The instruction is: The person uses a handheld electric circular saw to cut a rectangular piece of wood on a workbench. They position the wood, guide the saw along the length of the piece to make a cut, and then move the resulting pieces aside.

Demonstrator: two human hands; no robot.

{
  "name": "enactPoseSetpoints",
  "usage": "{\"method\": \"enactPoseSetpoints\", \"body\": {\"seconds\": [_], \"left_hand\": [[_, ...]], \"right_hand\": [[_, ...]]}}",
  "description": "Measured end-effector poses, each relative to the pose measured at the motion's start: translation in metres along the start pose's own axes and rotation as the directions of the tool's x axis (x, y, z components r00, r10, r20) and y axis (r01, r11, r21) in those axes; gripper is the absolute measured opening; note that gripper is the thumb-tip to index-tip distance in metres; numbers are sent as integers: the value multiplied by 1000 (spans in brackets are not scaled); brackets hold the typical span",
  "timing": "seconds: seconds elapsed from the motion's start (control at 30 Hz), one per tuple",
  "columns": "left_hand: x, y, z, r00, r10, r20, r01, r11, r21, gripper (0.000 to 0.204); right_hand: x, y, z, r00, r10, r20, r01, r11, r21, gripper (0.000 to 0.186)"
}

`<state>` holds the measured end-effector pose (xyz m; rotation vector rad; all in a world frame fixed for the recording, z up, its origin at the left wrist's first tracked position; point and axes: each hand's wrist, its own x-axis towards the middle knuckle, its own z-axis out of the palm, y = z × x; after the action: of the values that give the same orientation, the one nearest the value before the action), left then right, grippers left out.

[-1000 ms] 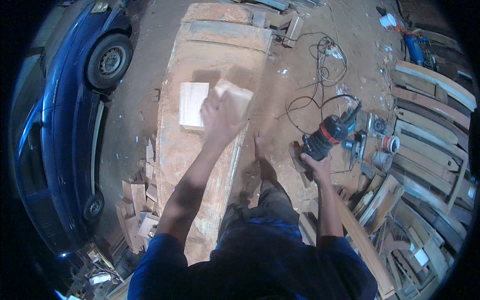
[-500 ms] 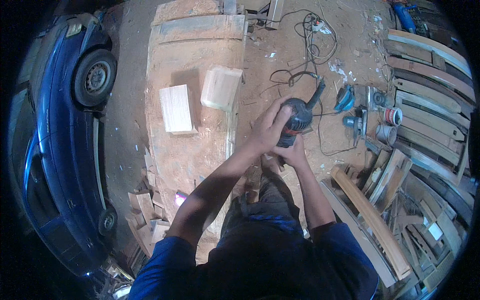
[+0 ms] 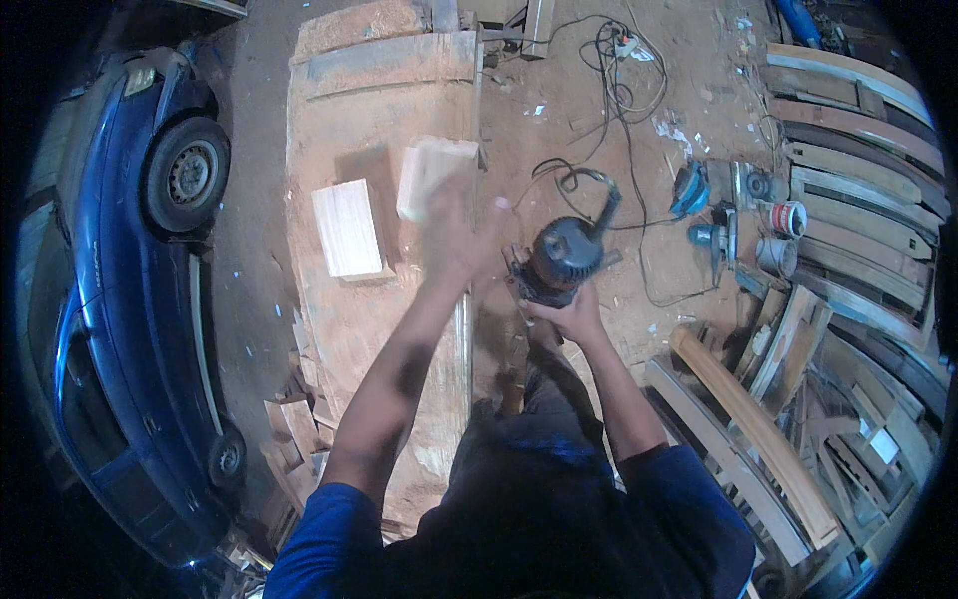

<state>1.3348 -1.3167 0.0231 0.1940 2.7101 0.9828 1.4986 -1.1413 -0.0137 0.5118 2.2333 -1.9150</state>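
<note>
The power tool (image 3: 567,252) is black, the wooden blocks (image 3: 346,230) pale cream, the car (image 3: 135,290) dark blue.

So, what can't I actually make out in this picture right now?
All in the head view:
- Left hand: motion blur hides whether it touches the pale wooden block nearest it.
- Right hand: the black power tool covers most of its fingers.
- The tool's underside: hidden by its own body.
- Blue car: its far side fades into the dark rim.
- Blue cylinder: cut off by the top edge.
</note>
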Motion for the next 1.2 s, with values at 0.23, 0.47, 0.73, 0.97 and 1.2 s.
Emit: {"method": "enactPoseSetpoints", "body": {"seconds": [0.23,0.47,0.73,0.97,1.2], "left_hand": [[50,-44,11,985,-47,-164,103,930,353,108],[122,-31,39,937,28,-348,79,953,291,108],[163,-64,16,937,43,-348,-7,995,102,83],[171,-66,23,919,-12,-394,60,992,110,78],[172,-67,19,931,-64,-360,83,996,39,77]], "right_hand": [[5,-18,-6,993,73,-98,-48,970,236,70],[24,-4,-6,986,145,-83,-120,960,253,69],[64,8,32,984,-78,-157,88,994,58,71],[112,26,85,948,-277,-158,250,953,-171,74],[145,26,115,921,-312,-234,254,935,-247,76]]}}
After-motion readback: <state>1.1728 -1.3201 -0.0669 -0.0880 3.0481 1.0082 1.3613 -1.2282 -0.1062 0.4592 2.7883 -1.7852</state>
